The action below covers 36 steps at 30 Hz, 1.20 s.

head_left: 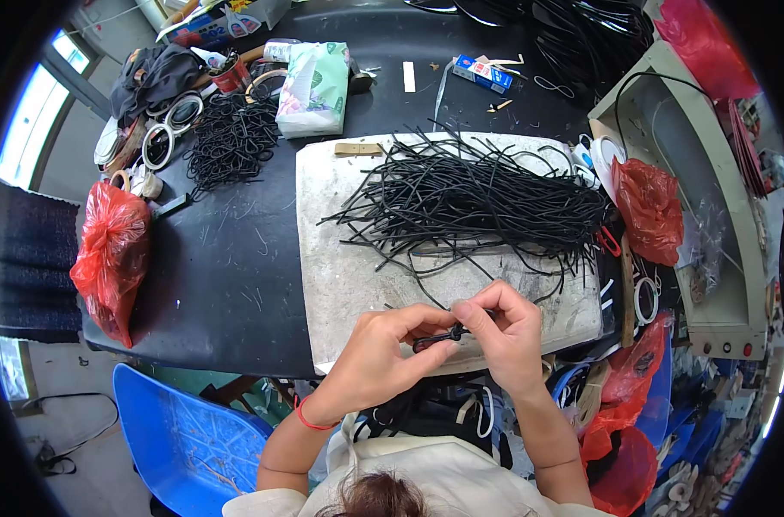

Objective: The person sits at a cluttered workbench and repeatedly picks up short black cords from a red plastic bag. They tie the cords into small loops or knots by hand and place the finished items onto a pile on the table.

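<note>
One short length of thin black cord, looped and knotted [456, 332], held between two bare hands above the near part of the board. Left hand [381, 351]: thumb and fingers pinched on the loop, red string at the wrist. Right hand [506, 338]: thumb and forefinger pinched together at the knot, close beside the left. One rectangular greyish-white, stained board [344, 302], its near edge passing beneath the hands and wrists, its left edge bordering the table. One large heap of cut, thin black cords [487, 194], spread over the far and right portions of the board; loose ends stray past its far edge, and the pale surface shows as a strip at left and near front. One black, smooth-topped table [228, 276]; its widest open stretch lies left of the board, scattered with fine thread scraps. Bounding that stretch at the table's left edge, one knotted, filled red plastic bag [112, 250]; at its far side, one tangle of black cord loops [232, 142], with one white and green soft tissue pack [312, 90] just beside it. Right of the board, room is tight: one crumpled red plastic bag [650, 211] and one beige, open-fronted metal housing [741, 233]. Below the table's left front edge, one blue plastic tub [185, 431].
</note>
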Each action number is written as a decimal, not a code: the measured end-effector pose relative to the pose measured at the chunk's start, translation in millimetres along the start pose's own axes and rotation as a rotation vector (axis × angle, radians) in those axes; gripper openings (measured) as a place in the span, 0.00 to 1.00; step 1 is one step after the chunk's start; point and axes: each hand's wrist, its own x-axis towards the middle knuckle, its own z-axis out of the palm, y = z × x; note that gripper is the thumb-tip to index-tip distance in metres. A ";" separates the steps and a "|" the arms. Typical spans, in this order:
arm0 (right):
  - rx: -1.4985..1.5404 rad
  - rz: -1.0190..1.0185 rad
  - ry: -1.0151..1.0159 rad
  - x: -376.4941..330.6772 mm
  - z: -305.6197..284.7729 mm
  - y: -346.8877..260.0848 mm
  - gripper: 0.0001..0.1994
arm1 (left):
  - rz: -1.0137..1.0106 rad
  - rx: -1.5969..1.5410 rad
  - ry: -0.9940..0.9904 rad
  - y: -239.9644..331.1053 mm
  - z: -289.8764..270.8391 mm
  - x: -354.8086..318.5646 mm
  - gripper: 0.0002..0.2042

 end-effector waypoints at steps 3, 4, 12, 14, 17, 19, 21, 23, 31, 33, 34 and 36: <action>0.004 -0.027 -0.016 1.3 -1.0 2.8 0.06 | -0.011 0.047 -0.034 -0.3 -0.3 -1.0 0.12; 0.059 0.002 -0.018 1.2 0.6 1.2 0.06 | -0.016 0.061 -0.045 -1.9 0.3 -1.2 0.12; 0.050 -0.024 -0.060 -2.4 -2.4 -2.8 0.07 | -0.024 -0.181 -0.001 -10.6 0.3 -3.0 0.09; -0.071 -0.118 -0.082 -1.7 -7.2 1.8 0.07 | 0.027 -0.036 -0.036 -9.5 -0.7 -2.5 0.09; -0.102 -0.020 -0.116 -2.2 -12.4 -1.0 0.07 | 0.131 0.212 -0.143 -5.2 -7.1 -2.9 0.09; -0.042 0.082 -0.069 -5.4 -9.7 3.1 0.07 | 0.163 0.204 -0.182 -6.3 -7.6 -3.3 0.08; 0.068 0.114 0.015 -5.9 -6.1 1.4 0.07 | 0.102 0.122 -0.147 -4.7 -6.7 -0.9 0.08; 0.227 0.090 0.126 -6.5 -1.1 -4.1 0.07 | 0.054 0.029 -0.108 -9.3 -6.6 -2.3 0.08; 0.028 0.034 -0.108 -21.8 -11.3 1.2 0.06 | 0.024 -0.132 -0.029 -17.4 0.4 -5.6 0.10; 0.086 0.015 -0.070 -20.2 -5.8 -2.1 0.05 | -0.016 -0.193 0.011 -16.9 6.9 -5.9 0.10; 0.115 0.005 -0.050 -19.2 -3.2 -3.2 0.04 | -0.036 -0.224 0.031 -17.3 8.6 -5.7 0.11; 0.173 0.052 -0.035 -17.1 1.1 -4.5 0.03 | 0.014 -0.140 0.021 -17.6 7.0 -5.8 0.11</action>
